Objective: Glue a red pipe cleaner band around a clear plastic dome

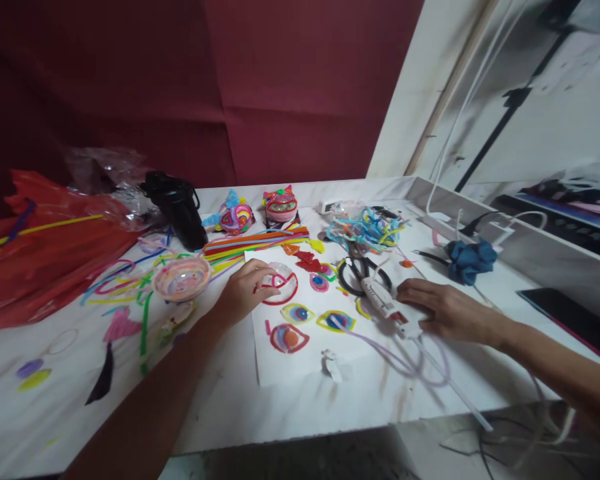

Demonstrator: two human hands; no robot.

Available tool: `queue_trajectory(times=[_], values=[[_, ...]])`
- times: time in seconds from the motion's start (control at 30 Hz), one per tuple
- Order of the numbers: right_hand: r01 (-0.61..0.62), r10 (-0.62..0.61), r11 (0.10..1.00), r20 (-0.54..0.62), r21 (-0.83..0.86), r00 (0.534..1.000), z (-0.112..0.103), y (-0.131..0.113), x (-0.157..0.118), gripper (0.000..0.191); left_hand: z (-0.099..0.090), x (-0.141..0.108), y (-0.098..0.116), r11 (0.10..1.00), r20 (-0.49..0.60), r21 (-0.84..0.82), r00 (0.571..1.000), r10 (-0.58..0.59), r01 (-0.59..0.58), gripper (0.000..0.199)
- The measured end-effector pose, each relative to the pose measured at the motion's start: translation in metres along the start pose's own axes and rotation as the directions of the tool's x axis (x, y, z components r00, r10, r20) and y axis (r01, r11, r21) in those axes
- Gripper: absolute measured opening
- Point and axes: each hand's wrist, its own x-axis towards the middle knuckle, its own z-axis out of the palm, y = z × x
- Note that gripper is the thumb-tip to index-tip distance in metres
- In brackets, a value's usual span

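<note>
My left hand [244,293] is over the left edge of a white sheet of paper [267,370]. Its thumb and fingertips pinch at a round, clear-looking piece with a red fuzzy rim [291,293]; the exact contact is partly hidden. On the right, my right hand [437,310] has its fingers against a white glue gun [383,300], with a glue stick [457,387] out of its back. Black-handled scissors [363,273] lie just beyond the gun. Several eye-shaped pipe-cleaner pieces rest on the paper, among them a red-rimmed one [290,339] and a yellow-rimmed one [335,321].
Coloured pipe cleaners [255,241] lie behind the paper, with two decorated figures [236,217] beyond. Left are a pinkish bowl [181,278], a black bottle [177,210] and a red plastic bag [55,247]. A tangle of pipe-cleaner scraps [370,229] and a phone-like dark slab [573,320] sit right.
</note>
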Motion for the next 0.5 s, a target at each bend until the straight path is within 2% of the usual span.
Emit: queue_trajectory(times=[0.23,0.37,0.43,0.5], values=[[-0.086,0.077,0.995,0.162,0.050,0.984,-0.005,0.022,0.019,0.030,0.003,-0.004,0.001,1.000,0.025,0.008,1.000,0.017,-0.018,0.027],[-0.133,0.128,0.991,0.211,0.006,0.969,-0.015,0.021,0.025,0.023,0.001,-0.004,0.003,0.999,0.040,0.036,0.999,0.028,-0.030,0.028],[-0.131,0.135,0.991,0.194,-0.033,0.972,-0.022,0.011,0.031,0.015,0.000,-0.004,0.006,0.999,0.052,0.039,0.999,0.010,-0.012,0.028],[-0.114,0.118,0.992,0.087,-0.056,0.989,-0.028,-0.008,0.044,0.016,-0.002,-0.004,0.009,0.999,0.059,0.046,0.998,-0.012,0.009,0.027]])
